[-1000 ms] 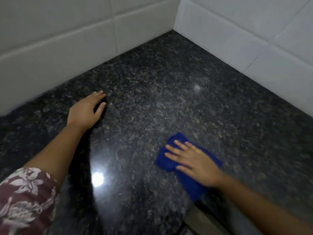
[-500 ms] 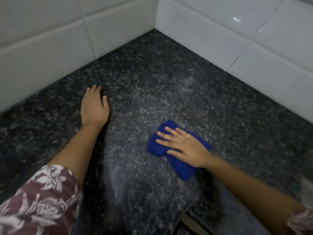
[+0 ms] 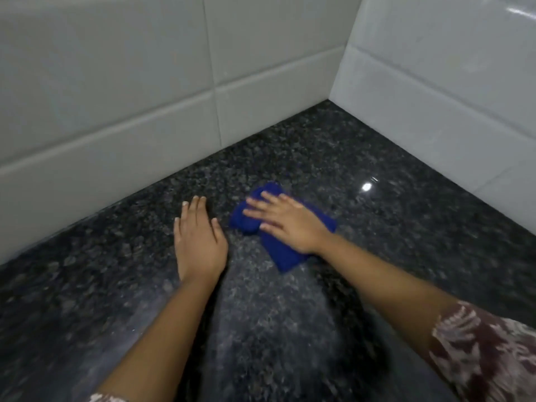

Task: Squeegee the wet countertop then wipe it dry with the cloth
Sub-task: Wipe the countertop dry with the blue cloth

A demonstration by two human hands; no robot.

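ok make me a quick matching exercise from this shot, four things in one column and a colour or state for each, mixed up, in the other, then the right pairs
Things:
1. left hand
2. right hand
3. cloth
4. wall tiles

Colour or state:
A. pale grey-white, meeting at a corner
B. flat on the bare countertop, fingers together
C. deep blue, bunched
D. fingers spread, pressing down on fabric

Pairs: 1-B, 2-D, 3-C, 4-A

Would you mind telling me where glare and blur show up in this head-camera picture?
Head view: a bright glare spot sits on the dark countertop right of the blue cloth; the near countertop and forearms are smeared; the right hand looks slightly soft.
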